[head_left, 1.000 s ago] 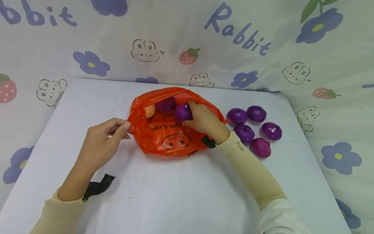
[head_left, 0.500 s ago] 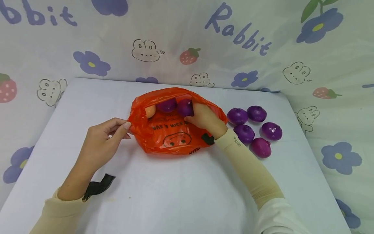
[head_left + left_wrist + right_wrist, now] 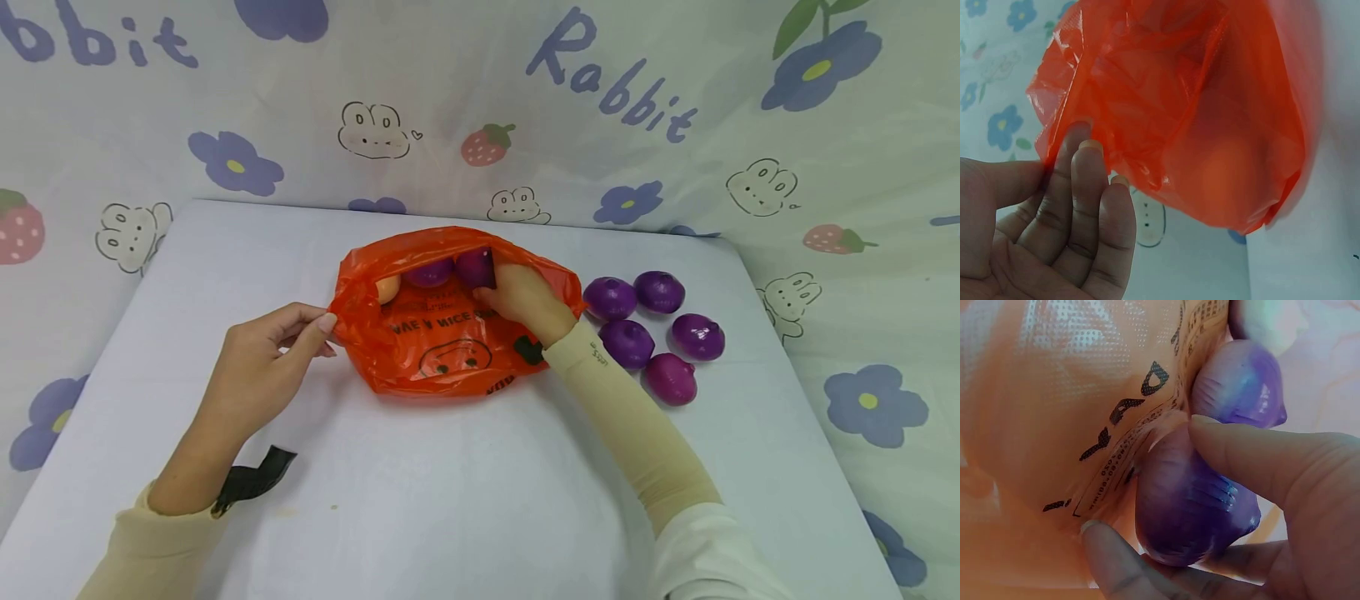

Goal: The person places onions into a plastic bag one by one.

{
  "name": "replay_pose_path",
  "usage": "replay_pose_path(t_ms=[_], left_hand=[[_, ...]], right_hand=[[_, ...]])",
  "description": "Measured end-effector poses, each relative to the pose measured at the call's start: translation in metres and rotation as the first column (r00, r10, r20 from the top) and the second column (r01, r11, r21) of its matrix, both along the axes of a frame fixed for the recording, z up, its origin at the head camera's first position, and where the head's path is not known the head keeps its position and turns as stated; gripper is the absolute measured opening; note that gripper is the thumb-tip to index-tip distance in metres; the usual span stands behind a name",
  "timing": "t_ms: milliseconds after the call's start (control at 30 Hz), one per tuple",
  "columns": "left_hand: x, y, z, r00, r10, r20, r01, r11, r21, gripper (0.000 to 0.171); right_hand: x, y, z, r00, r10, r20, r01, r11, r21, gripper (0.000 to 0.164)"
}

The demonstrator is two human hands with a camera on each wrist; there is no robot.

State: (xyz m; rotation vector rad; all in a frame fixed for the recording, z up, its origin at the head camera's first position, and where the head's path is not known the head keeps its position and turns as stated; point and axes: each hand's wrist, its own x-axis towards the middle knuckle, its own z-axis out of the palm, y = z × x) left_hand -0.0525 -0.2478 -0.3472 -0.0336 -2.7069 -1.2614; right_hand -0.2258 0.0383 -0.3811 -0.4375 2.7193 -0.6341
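Note:
An orange-red plastic bag (image 3: 450,333) lies on the white table with its mouth spread. My left hand (image 3: 262,371) pinches the bag's left rim between thumb and fingers, as the left wrist view also shows. My right hand (image 3: 528,300) reaches inside, its thumb and fingers round a purple onion (image 3: 1194,500). One fingertip stands a little apart from that onion in the right wrist view. Another purple onion (image 3: 431,273) sits beside it in the bag. Left of both, a pale orange round thing (image 3: 387,289) is partly hidden by the bag.
Several purple onions (image 3: 627,344) lie in a group right of the bag, close to my right forearm. A pinkish-purple one (image 3: 670,379) is nearest the front. Behind the table (image 3: 450,500) hangs a printed cloth (image 3: 420,67). Black straps (image 3: 255,479) dangle at both wrists.
My right hand has moved slightly deeper into the bag with the onion, up against the other purple onion. The bag's front has shifted a little. My left hand has stayed put.

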Motion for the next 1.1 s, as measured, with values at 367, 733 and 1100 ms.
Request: replay_pose_path(t_ms=[367,733,1100], left_hand=[[-0.001,-0.002,0.000,1.000,0.001,-0.013,-0.001,1.000,-0.007,0.023],[-0.001,-0.002,0.001,1.000,0.005,-0.004,-0.005,1.000,-0.004,0.023],[-0.001,-0.003,0.001,1.000,0.002,0.009,-0.002,1.000,-0.015,0.025]], right_hand=[[-0.004,-0.005,-0.004,0.998,-0.061,0.001,0.061,0.998,0.008,0.059],[-0.004,-0.006,-0.012,0.996,-0.079,-0.027,0.078,0.996,-0.049,0.060],[0.000,-0.003,-0.009,0.999,-0.041,-0.012,0.040,0.996,-0.075,0.061]])
